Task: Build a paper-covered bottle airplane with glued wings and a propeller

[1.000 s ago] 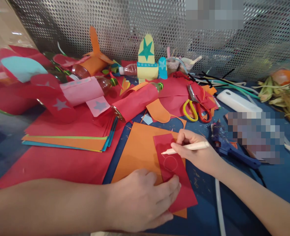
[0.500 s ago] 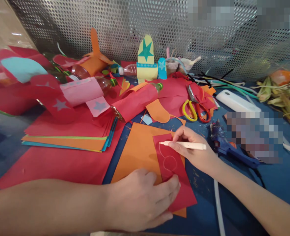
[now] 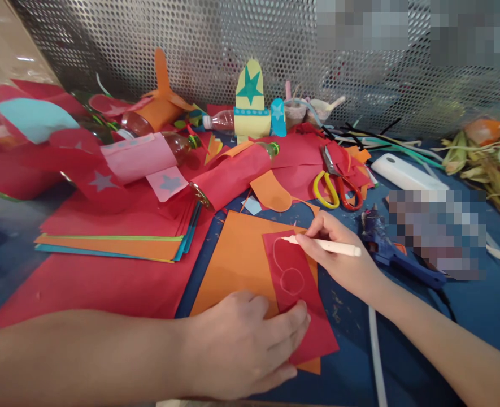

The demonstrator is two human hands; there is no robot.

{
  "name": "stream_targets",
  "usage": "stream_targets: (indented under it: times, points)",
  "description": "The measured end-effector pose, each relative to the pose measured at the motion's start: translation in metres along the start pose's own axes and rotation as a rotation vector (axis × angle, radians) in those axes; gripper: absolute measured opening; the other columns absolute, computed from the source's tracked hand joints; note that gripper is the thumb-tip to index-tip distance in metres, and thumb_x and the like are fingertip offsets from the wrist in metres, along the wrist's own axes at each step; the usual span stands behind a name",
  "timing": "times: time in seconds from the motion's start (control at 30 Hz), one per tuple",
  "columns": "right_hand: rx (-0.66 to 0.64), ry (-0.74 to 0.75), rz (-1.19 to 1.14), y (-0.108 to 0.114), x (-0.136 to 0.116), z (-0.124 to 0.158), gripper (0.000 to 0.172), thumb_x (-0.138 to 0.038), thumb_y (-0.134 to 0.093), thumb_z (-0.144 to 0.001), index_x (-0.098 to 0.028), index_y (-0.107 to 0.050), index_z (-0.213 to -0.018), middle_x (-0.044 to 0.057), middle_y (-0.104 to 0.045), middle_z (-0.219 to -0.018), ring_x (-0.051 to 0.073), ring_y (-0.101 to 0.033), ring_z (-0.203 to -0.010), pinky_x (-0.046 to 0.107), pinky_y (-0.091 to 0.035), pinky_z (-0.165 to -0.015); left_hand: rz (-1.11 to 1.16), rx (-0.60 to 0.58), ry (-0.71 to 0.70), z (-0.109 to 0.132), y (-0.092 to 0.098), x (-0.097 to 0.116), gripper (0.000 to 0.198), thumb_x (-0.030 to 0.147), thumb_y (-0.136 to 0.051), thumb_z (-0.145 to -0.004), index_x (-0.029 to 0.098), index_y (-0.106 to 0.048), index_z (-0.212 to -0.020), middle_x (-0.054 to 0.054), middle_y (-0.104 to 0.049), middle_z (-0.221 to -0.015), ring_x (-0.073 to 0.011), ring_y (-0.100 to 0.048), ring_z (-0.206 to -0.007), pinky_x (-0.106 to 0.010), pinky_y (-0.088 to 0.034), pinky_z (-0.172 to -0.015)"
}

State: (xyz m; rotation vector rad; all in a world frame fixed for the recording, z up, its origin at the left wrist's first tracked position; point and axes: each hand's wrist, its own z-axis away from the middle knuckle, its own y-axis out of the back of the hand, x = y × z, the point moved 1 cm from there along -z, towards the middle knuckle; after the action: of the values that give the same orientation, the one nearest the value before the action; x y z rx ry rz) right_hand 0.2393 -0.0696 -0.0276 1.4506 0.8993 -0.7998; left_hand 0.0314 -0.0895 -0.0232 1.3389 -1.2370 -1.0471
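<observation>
My right hand grips a white pen, its tip touching the top of a small red paper strip. A white drawn circle with a curved line rising from it shows on the strip. My left hand lies flat with fingers stretched, pressing the strip's lower end down. The strip rests on an orange sheet on the blue table.
Yellow and red scissors and a blue glue gun lie to the right. A stack of coloured paper sits left. Paper-covered bottle rockets and a yellow rocket stand before the perforated metal wall. Corn husks lie far right.
The pen tip has moved up from beside the circle to the strip's top, leaving a curved white line. My left hand has stayed in place.
</observation>
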Motion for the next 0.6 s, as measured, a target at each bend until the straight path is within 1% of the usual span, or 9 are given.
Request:
stream_targets:
  times: [0.13, 0.33, 0.5, 0.6]
  points:
    - [0.011, 0.025, 0.036, 0.003, -0.002, -0.001, 0.023, -0.031, -0.055, -0.086, -0.024, -0.038, -0.073, -0.008, -0.041, -0.058, 0.01, -0.042, -0.049, 0.024, -0.031, -0.048, 0.01, -0.004, -0.001, 0.0, -0.001, 0.0, 0.048, 0.041, -0.034, -0.096, 0.012, -0.051, -0.13, -0.01, -0.058, -0.129, -0.0144, -0.054, -0.055, -0.032, -0.042, -0.043]
    - [0.053, 0.062, 0.098, 0.009, -0.002, -0.001, 0.023, -0.025, -0.053, -0.083, -0.024, -0.035, -0.069, -0.009, -0.034, -0.056, 0.009, -0.035, -0.048, 0.023, -0.029, -0.046, -0.015, 0.016, -0.001, 0.0, -0.002, 0.0, 0.048, 0.041, -0.034, -0.096, 0.013, -0.053, -0.129, -0.007, -0.059, -0.13, -0.0141, -0.052, -0.053, -0.032, -0.04, -0.041]
    - [0.041, 0.067, 0.111, 0.011, -0.004, 0.0, 0.024, -0.02, -0.052, -0.08, -0.023, -0.033, -0.065, -0.009, -0.03, -0.056, 0.009, -0.032, -0.047, 0.022, -0.029, -0.045, -0.015, 0.018, -0.002, 0.0, -0.001, 0.0, 0.047, 0.041, -0.034, -0.096, 0.013, -0.052, -0.128, -0.01, -0.059, -0.129, -0.0139, -0.052, -0.052, -0.032, -0.04, -0.041]
    - [0.028, 0.065, 0.075, 0.011, -0.007, 0.001, 0.026, -0.017, -0.052, -0.078, -0.023, -0.032, -0.064, -0.009, -0.028, -0.056, 0.008, -0.03, -0.047, 0.02, -0.033, -0.044, -0.016, 0.019, -0.011, 0.0, -0.001, 0.0, 0.047, 0.042, -0.036, -0.095, 0.012, -0.052, -0.128, -0.013, -0.06, -0.127, -0.0129, -0.053, -0.052, -0.031, -0.041, -0.042]
